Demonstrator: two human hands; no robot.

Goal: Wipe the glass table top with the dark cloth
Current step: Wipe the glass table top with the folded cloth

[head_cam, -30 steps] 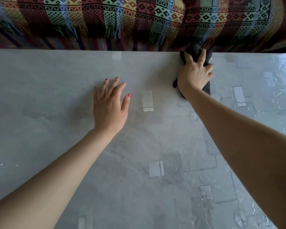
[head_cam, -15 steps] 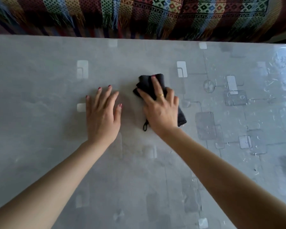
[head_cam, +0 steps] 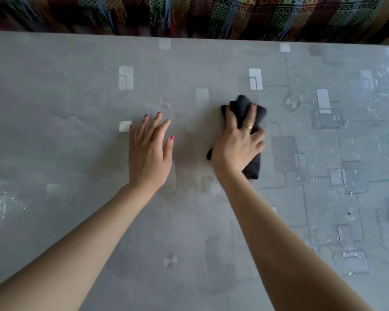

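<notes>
Pressing the bunched dark grey cloth (head_cam: 252, 140) onto the grey glass-topped counter (head_cam: 76, 90) at centre frame, my right hand (head_cam: 238, 147) grips it, fingers curled over. My left hand (head_cam: 149, 151) lies flat, released, beside it. I judge wiping midway: glare and speckles at right look untouched.

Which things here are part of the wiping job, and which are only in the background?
Part of the job:
dark cloth, gripped by right hand
glass table top
left hand, flat on the glass

Background:
patterned fringed blanket beyond the far edge
</notes>
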